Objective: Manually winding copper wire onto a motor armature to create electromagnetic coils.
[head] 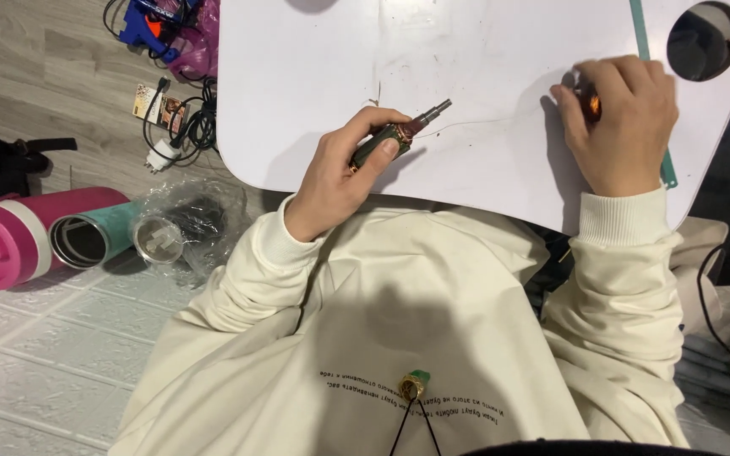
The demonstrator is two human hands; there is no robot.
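— Gripping what? Left hand [344, 173] is closed around a green pen-shaped tool [399, 133], held over the white tray table [314, 76].
— Right hand [623, 122]? Curled on a small orange object [591, 105], mostly hidden.

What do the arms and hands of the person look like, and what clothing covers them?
Both arms wear long cream-white sleeves of a soft sweatshirt, loose and creased, each ending in a ribbed cuff at the wrist. The left hand and the right hand are bare: no gloves, and no rings or watch are visible.
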